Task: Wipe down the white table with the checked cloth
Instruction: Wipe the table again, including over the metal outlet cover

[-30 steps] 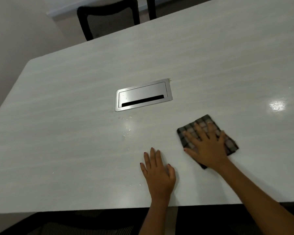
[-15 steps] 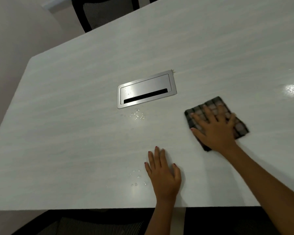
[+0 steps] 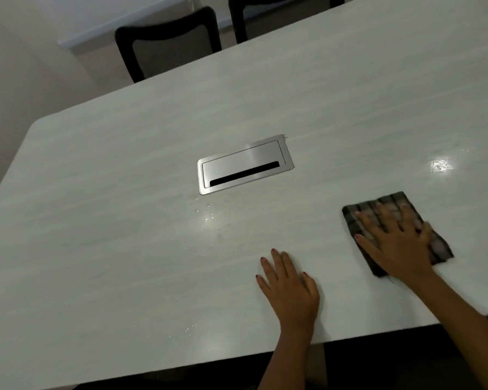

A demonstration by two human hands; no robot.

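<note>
Your right hand (image 3: 397, 243) presses flat on the checked cloth (image 3: 440, 247) at 3 o'clock; your left hand (image 3: 290, 291) rests spread wide on the table (image 3: 96, 249).

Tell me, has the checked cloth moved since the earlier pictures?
Yes. The checked cloth, pressed under the right hand, has slid to the right, farther from the metal cable hatch set in the white table.
</note>
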